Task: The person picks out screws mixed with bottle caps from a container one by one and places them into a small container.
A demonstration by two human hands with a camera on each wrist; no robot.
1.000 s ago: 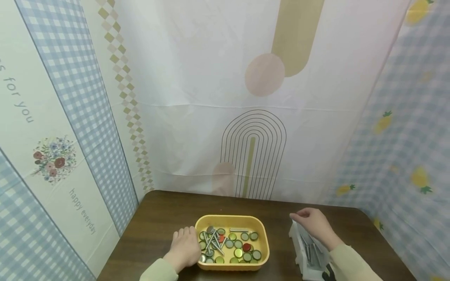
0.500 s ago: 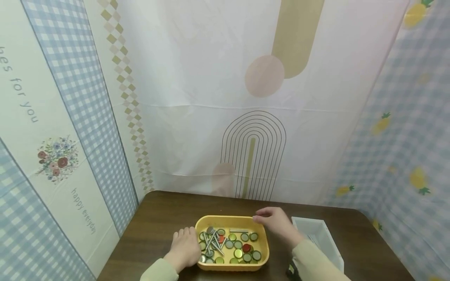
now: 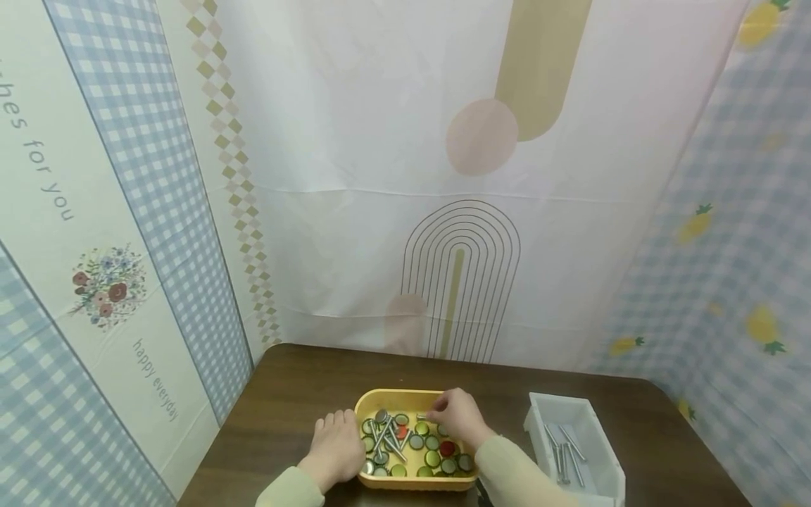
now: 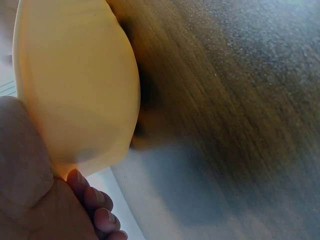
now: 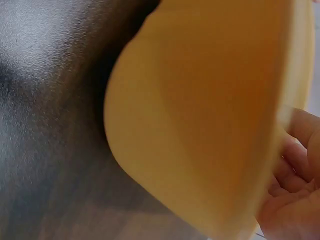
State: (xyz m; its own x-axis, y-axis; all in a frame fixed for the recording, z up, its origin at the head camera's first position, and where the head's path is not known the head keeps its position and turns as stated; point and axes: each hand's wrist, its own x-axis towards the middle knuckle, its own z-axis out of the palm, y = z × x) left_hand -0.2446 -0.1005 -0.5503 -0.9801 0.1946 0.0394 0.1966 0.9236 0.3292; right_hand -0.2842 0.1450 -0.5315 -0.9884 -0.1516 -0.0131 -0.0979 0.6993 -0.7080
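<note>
A yellow plastic basket holds bottle caps and several silver bolts, most of them crossed in a pile on its left side. My left hand grips the basket's left rim; in the left wrist view its fingertips curl beside the outer wall. Inside the basket at the far right, my right hand pinches a bolt lying near the back wall. Only one end of that bolt shows past the fingers. In the right wrist view the basket wall hides the fingertips.
To the right stands a white bin with several bolts lying in it. The dark wooden table carries both containers. Patterned cloth hangs behind and at both sides. A small dark object shows partly under the right forearm.
My right hand has moved left from above the white bin, over the basket's right rim, to the bolt inside. The bin's contents are uncovered. My left hand has stayed at the rim.
</note>
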